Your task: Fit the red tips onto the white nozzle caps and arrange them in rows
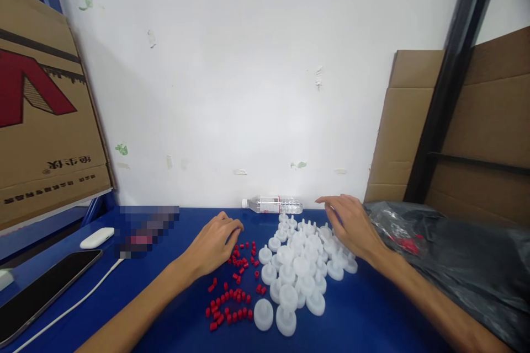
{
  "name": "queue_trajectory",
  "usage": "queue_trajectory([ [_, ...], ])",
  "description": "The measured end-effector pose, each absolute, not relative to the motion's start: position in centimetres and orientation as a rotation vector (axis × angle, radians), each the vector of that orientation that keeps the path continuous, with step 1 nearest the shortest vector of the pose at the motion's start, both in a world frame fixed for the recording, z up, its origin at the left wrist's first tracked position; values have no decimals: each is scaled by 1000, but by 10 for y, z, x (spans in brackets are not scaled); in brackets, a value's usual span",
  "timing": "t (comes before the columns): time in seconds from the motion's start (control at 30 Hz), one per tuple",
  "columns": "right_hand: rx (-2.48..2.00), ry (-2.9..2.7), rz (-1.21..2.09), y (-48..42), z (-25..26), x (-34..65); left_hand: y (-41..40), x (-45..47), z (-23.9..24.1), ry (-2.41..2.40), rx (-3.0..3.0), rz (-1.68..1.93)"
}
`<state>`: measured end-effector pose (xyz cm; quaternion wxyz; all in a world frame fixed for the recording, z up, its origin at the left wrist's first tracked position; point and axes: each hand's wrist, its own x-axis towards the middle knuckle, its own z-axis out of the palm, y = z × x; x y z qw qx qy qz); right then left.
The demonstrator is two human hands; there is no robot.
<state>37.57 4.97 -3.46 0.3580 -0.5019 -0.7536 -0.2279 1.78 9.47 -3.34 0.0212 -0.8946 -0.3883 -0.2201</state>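
Two bare hands reach over a blue tabletop point(356, 320), its far edge meeting a scuffed white wall point(232, 77). The left hand point(217, 244), left of the frame's centre, hangs loosely curled at the upper edge of a scatter of small red pieces point(238, 280); whether its fingers grip anything, I cannot tell. The right hand point(345, 223), right of centre, is spread wide, index finger pointing left and thumb apart, with nothing visible in its grasp. Beside and below it, white nozzle-topped pieces point(296, 265) lie heaped in the lower centre, just right of the red ones. A clear bottle point(271, 205) rests on its side at the wall, label showing. At lower left lie a dark phone point(45, 292) and a small white case point(97, 237); a printed cardboard box point(49, 140) fills the upper left, dark plastic sheeting point(459, 259) the lower right.
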Motion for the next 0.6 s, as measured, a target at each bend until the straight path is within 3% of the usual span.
queue_trajectory([
  [0.23, -1316, -1898, -500, 57, -38, 386, 106, 12, -39, -1351, -2679, -807],
  [0.4, -1437, -1566, 98, 78, -56, 418, 123, 0, -47, -1504, -2532, -813],
  [0.6, -1388, -1335, 451, 110, -87, 449, 135, -12, -54, -1645, -2408, -699],
])
